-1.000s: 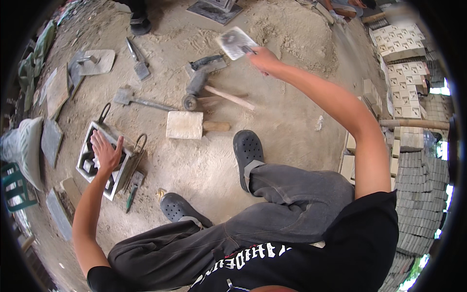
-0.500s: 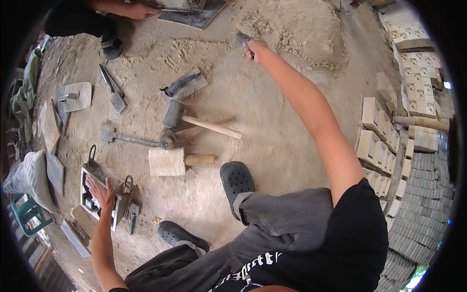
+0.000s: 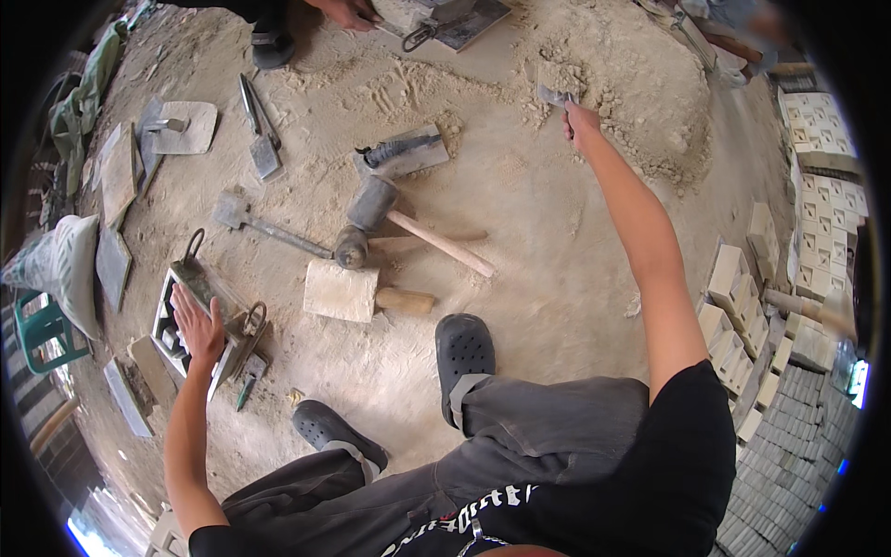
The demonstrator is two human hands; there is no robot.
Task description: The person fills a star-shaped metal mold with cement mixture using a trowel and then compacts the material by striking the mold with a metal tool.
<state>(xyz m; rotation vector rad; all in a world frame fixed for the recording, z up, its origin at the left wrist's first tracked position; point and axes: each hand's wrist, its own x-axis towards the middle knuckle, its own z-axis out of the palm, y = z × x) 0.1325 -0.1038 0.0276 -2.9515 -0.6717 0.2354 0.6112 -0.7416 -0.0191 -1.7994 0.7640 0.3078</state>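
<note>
My left hand [image 3: 197, 325] lies flat, fingers stretched out, on a box-like mould [image 3: 219, 376]. The mould has pale walls, a dark top plate [image 3: 197, 276] and wire loop handles. What lies beneath my palm is hidden. At the far right my arm is stretched out, and my right hand [image 3: 581, 123] is closed round the handle of a small trowel [image 3: 553, 96]. Its grey blade meets the left edge of a heap of pale, sandy material [image 3: 640, 84]. A small tool with a green handle [image 3: 245, 394] lies beside the mould.
Mid-floor lie a mallet [image 3: 373, 202], a second mallet [image 3: 351, 248], a wooden-handled block [image 3: 342, 291] and a float [image 3: 408, 153]. More floats [image 3: 190, 128] lie left. Another person's hand [image 3: 348, 13] is near a dark slab [image 3: 475, 26]. Stacked pale blocks [image 3: 729, 271] stand right, a sack [image 3: 70, 269] left.
The view has shifted, so the floor tools sit further right. My right hand has brought the trowel blade to the edge of the heap. My left hand stays on the mould.
</note>
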